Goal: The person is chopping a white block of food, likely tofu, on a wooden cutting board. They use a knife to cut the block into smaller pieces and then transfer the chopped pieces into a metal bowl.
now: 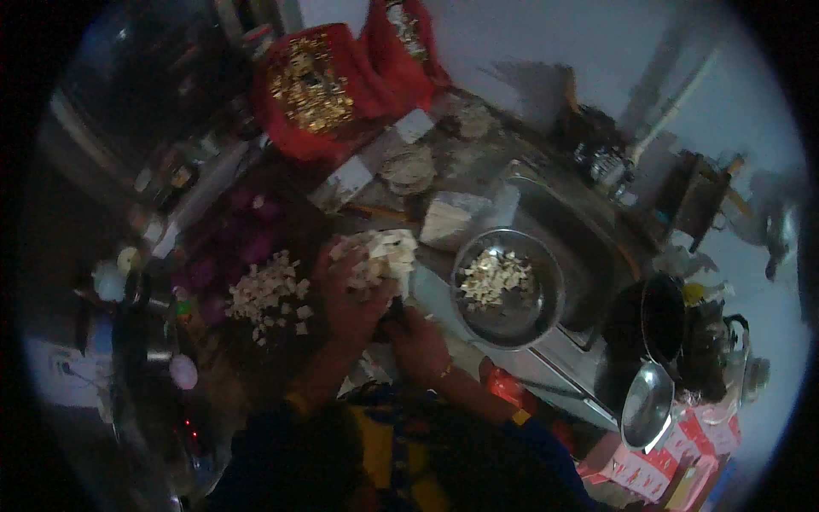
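My left hand (pixel 358 301) cups a heap of pale cut food pieces (pixel 393 249), its fingers spread along the near side of the heap. Close beside it, my right hand (pixel 416 345) grips a dark handle (pixel 396 310), apparently a knife's; the blade is too blurred to make out. Left of my hands lies a loose pile of small pale cubes (pixel 272 291) on a dark surface. To the right a round metal bowl (pixel 544 313) holds more of these cubes. The image is dim, so the exact kind of food cannot be told.
Two red bags (pixel 377 83) with their contents showing stand at the back. A metal sink (pixel 569 224) lies behind the bowl. A metal ladle or small pan (pixel 647 406), a dark pot (pixel 662 317) and a pink-and-red carton (pixel 646 464) are at the right.
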{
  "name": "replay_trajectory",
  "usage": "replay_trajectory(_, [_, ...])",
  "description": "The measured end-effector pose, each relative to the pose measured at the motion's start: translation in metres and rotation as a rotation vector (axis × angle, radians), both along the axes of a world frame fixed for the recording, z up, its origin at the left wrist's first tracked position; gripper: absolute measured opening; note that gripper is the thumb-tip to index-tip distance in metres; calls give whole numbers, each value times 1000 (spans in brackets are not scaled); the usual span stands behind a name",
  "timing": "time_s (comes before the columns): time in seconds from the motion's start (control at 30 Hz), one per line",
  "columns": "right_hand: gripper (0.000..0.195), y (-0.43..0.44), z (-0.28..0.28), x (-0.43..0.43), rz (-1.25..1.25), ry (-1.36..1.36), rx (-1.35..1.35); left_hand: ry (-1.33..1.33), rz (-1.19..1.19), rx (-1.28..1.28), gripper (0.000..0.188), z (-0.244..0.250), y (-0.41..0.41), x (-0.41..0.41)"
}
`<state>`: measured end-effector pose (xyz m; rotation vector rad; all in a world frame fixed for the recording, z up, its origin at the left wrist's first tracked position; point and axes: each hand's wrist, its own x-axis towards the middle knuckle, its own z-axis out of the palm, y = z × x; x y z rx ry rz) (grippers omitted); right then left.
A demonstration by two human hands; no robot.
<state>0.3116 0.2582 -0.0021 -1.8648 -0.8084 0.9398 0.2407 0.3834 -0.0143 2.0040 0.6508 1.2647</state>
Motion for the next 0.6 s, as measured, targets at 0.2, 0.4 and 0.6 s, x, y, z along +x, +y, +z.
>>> replay_trajectory(0.2, [27,-70,-10,58,-359,-82,-35,83,-334,-152,60,-26,-56,107])
replay_trajectory(0.4, [20,-120,-71,121,-99,-471,-85,362,-624,172,48,-57,-99,169])
replay_trajectory(0.6, [19,-162,-74,131,-165,-247,5,524,-558,267,34,-106,-110,200])
